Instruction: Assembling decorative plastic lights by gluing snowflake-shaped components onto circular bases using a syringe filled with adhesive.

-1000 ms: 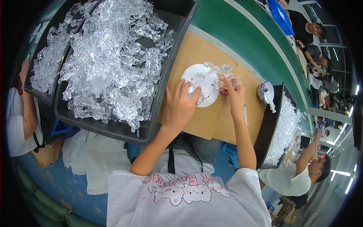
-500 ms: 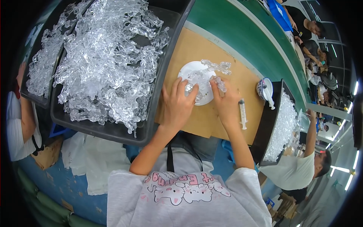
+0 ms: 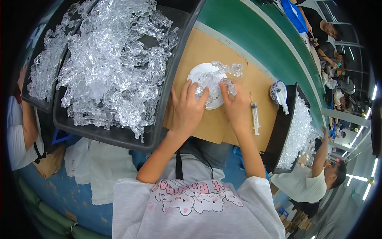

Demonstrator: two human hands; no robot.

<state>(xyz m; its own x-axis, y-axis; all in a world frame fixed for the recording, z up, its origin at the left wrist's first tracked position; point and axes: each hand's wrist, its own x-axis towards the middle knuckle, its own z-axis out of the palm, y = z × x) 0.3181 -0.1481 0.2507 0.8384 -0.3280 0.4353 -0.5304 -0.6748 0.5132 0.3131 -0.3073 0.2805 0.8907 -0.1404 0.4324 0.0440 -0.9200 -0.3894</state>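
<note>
Upper centre: your right hand (image 3: 237,106) is now sitting nearer your left hand (image 3: 187,108), pinching a clear, knobbly plastic piece (image 3: 229,85) at the right edge of the round white plate (image 3: 194,73); both are working together. Left is curling, grip cannot be told.

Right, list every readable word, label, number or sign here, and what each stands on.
Pale shirt: pink lettering, upside down in view, partly creased; wording not copied here.
Syringe: any barrel markings are too small to read.
Pale table edge: small dark mark, too small to read.
</note>
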